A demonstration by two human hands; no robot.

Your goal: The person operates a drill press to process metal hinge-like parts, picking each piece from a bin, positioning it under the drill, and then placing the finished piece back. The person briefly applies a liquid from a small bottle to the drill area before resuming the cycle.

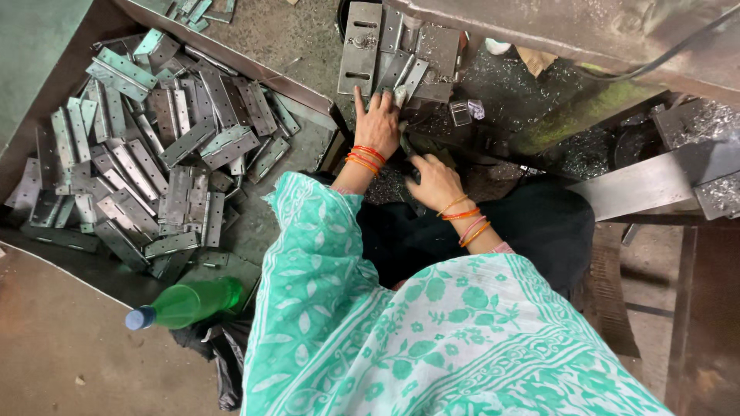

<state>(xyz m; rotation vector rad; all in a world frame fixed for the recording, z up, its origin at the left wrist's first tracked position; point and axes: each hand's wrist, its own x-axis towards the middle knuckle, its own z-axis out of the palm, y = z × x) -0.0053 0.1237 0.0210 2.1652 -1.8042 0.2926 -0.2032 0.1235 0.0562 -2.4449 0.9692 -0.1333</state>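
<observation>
My left hand (378,122) reaches forward to a steel fixture plate (361,46) on the machine. Its fingertips rest on a grey metal hinge (406,77) lying there, and the index finger points up along the plate's edge. My right hand (434,181) is lower and to the right, fingers curled down over a dark surface strewn with metal shavings (493,77). Whether it holds something is hidden. Both wrists carry orange and red bangles.
A large heap of grey hinges (154,146) fills a sheet-metal tray on the left. A green bottle with a blue cap (185,303) lies by my knee. A steel bar (647,185) and the machine frame (570,23) are at the right and top.
</observation>
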